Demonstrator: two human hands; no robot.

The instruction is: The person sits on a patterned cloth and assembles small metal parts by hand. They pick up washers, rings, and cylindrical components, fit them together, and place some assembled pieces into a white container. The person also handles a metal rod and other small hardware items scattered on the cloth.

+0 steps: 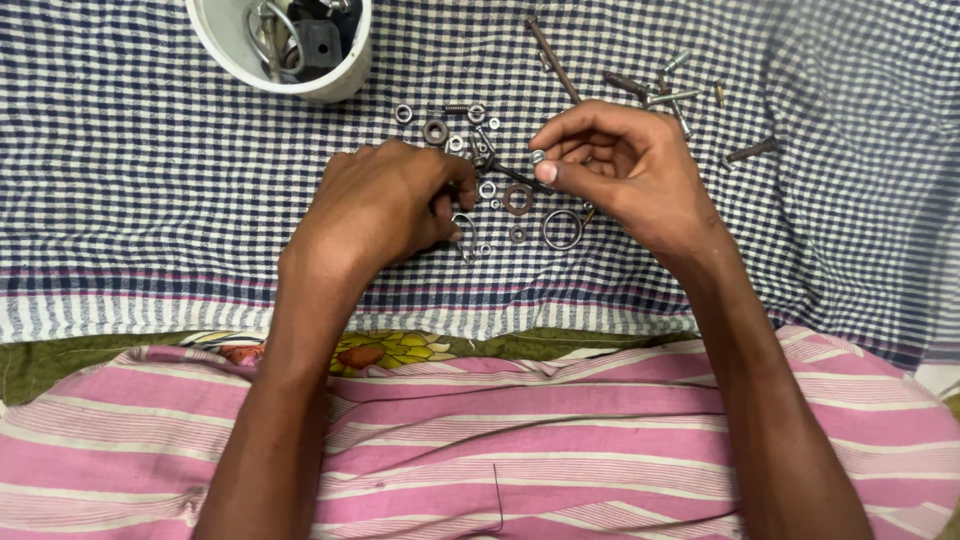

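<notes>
Right hand [625,170]: fingers pinched on a small nut [538,156], held just above the checked cloth [150,180]. Left hand [385,205]: fingers curled together over a metal hook [461,226] among loose washers [517,199]. White bowl [235,50] sits well apart, top left.

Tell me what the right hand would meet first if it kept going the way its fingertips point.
The right hand, pinching a small silver nut, points toward the left hand. Going straight on, it would probably first meet the small metal washers and nuts on the blue checked cloth, though height is unclear.
</notes>
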